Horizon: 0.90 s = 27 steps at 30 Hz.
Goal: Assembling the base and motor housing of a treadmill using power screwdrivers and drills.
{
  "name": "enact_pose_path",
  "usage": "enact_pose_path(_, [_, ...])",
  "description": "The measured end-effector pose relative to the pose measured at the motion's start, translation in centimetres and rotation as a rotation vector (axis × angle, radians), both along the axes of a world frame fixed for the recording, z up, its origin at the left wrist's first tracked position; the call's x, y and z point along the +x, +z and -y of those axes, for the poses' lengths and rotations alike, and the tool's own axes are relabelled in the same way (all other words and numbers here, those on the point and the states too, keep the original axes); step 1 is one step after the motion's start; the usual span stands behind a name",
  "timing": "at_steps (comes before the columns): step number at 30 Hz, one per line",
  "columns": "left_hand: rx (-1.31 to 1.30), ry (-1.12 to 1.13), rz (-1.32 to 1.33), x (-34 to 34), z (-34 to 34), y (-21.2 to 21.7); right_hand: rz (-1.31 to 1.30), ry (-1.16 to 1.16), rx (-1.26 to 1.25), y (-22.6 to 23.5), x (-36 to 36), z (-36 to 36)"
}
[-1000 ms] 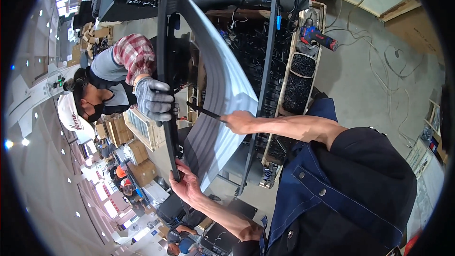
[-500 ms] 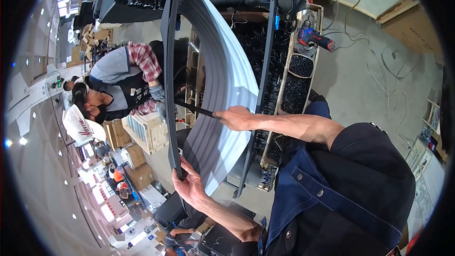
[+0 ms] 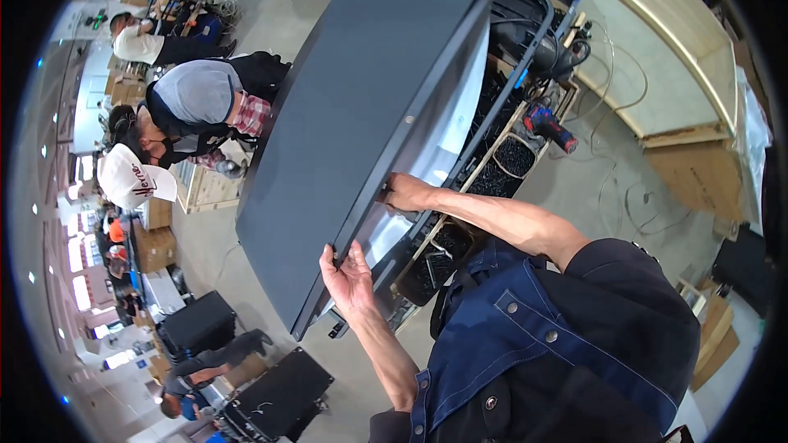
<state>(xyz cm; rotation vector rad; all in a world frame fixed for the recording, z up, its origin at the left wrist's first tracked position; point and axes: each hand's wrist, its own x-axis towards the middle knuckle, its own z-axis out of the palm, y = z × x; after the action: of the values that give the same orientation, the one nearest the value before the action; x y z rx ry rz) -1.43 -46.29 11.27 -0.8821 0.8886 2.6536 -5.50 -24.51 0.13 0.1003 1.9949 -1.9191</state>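
Note:
A large dark grey panel (image 3: 345,90) stretches across the middle, tilted, with its rim toward me and its pale silvery underside (image 3: 447,127) partly showing. My left hand (image 3: 351,280) grips the near rim low down, thumb and fingers on either side of it. Farther up the rim, my right hand (image 3: 410,194) is closed just under the edge. Half a second ago it held a black bar running across the underside; that bar is now mostly hidden by the rim. Across from me a co-worker's gloved hand (image 3: 230,166) is near the panel's far edge.
Under the panel stands a black metal frame (image 3: 535,41). Beside it lies a wooden tray (image 3: 566,107) with bins of small black parts (image 3: 499,166) and a cordless drill (image 3: 548,127). Hoses trail over the floor at right. A dark flat case (image 3: 279,394) is at lower left.
The panel has swung from nearly edge-on to showing its broad dark top, covering much of its underside. Both my hands have moved with it, and the right is now close to the rim.

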Motion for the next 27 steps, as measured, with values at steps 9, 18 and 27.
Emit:
enact_pose_path(9, [-0.043, 0.051, 0.032, 0.9, -1.3, -3.7, -0.077, 0.04, 0.193, -1.2, -0.4, -0.2])
enact_pose_path(18, [-0.175, 0.139, 0.032, 1.1, -2.5, -5.3, -0.178, 0.002, 0.242, -1.3, -0.3, 0.0])
enact_pose_path(27, [-0.257, 0.3, 0.121, 2.2, -3.3, -7.2, 0.131, -0.618, -0.868, 2.4, 0.1, -23.6])
